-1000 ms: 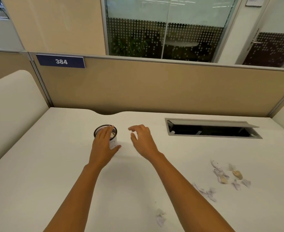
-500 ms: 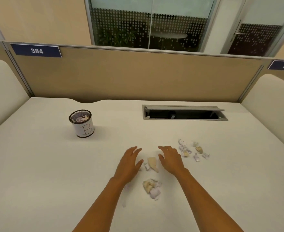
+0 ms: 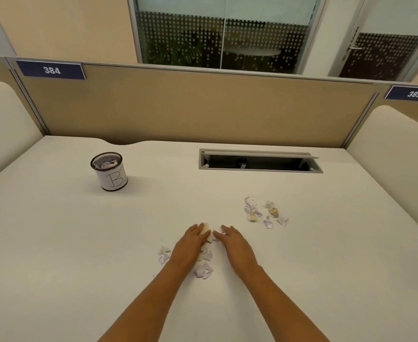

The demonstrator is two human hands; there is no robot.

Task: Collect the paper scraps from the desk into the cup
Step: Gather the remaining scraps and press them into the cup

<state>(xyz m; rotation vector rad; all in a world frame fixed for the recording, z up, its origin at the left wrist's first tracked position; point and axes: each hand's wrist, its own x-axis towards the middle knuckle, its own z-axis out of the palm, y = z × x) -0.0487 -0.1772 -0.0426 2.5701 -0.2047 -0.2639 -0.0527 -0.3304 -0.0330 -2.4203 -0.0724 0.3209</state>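
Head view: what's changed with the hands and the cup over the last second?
The left hand let go of the mesh cup; it and the right hand came back to the near paper scraps and closed in, fingers flat, bunching them together. The cup stayed upright with scraps inside; the scrap cluster farther right lies untouched.

The bench (image 3: pixel 79 243) is seen in plain cream-white. At centre left, the cup (image 3: pixel 110 172) is shown as black mesh, wrapped in a white label on which a dark "B" is drawn. The paper scraps (image 3: pixel 204 269) at lower centre are coloured white with lilac marks, some tan. The partition (image 3: pixel 203 107) is finished in flat tan. The number plate (image 3: pixel 51 70) at upper left is coloured navy with white digits. The glass (image 3: pixel 203 40) at the top is patterned with pale dots.
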